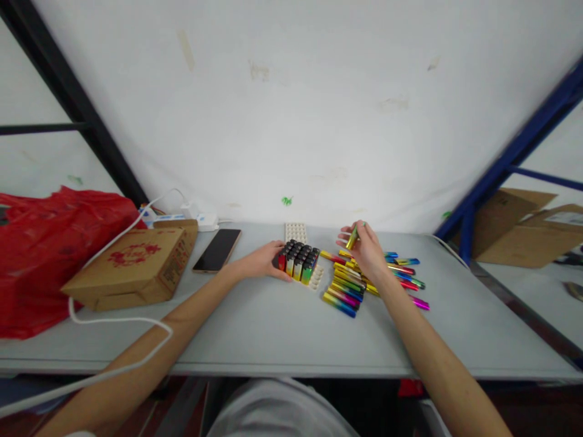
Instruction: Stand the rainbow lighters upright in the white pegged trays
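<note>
Upright lighters [298, 258] with black tops and shiny red, silver, gold and green bodies stand packed together in a pale tray [316, 277] with round holes. My left hand [266, 261] is closed on the left side of this block, thumb at the front and fingers towards the back. Raised above the table to the right, my right hand [364, 246] grips a gold-green lighter [352, 237] between thumb and fingers. Beneath and around it lie several loose metallic lighters [344, 291] in gold, blue, red and purple, partly covered by my hand and forearm.
Behind the block, a second pale holed tray [296, 232] lies near the wall. On the left are a black phone [217, 250], a cardboard box [132, 267], a red plastic bag [59, 255] and a white cable [136, 364]. Open cartons [523, 230] stand beyond the blue frame.
</note>
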Motion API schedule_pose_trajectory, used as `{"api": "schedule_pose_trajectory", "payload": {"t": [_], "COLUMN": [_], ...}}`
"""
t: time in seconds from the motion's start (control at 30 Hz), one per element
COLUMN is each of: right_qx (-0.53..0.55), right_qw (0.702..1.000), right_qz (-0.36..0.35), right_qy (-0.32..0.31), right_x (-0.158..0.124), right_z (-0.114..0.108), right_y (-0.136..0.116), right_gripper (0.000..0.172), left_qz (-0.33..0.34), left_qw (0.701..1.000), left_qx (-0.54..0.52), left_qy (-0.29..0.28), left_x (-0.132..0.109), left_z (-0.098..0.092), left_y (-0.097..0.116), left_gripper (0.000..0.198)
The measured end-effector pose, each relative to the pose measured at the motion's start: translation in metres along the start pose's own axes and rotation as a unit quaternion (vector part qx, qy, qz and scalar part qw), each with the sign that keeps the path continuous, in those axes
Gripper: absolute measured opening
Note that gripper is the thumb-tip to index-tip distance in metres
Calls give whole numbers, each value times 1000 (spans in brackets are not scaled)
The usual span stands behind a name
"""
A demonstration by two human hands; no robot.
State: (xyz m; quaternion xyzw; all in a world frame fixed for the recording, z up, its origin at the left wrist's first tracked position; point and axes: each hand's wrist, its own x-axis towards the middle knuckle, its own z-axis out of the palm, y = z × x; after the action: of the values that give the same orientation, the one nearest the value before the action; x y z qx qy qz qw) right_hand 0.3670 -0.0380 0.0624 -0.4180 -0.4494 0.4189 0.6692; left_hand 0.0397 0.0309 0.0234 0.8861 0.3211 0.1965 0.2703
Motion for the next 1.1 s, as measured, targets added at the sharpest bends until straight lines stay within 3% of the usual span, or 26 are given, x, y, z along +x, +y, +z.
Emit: {"api": "schedule_pose_trajectory", "payload": {"t": [0.1,0.17,0.33,0.43,0.83,1.0,1.1], "right_qx": [-22,-79,-272,-326,-363,-337,-350], "right_qw": [995,990,958,940,924,930,916], "right_qz": [43,43,-61,-89,-115,-92,-127], "right_qy": [-84,-108,-67,-40,-43,-113,-151], "right_x": [-14,-21,-29,-32,-36,-34,-31], "right_z": [17,22,25,26,29,20,10], "right_y": [4,7,15,16,17,7,2], "right_gripper": [71,71,75,73,57,52,58], "left_qz": [8,6,13,12,5,1,3], "left_qw": [1000,1000,1000,1000,1000,1000,1000], "left_qx": [-15,-16,-13,-9,-15,-11,-8], "left_qy": [-1,1,4,9,1,7,6], "left_x": [-1,-1,-1,-2,-2,-2,-3], "left_z": [-1,-1,-1,-1,-2,-2,-2], "left_y": [-1,-1,2,4,7,7,7], "left_gripper": [95,97,93,95,93,94,94]}}
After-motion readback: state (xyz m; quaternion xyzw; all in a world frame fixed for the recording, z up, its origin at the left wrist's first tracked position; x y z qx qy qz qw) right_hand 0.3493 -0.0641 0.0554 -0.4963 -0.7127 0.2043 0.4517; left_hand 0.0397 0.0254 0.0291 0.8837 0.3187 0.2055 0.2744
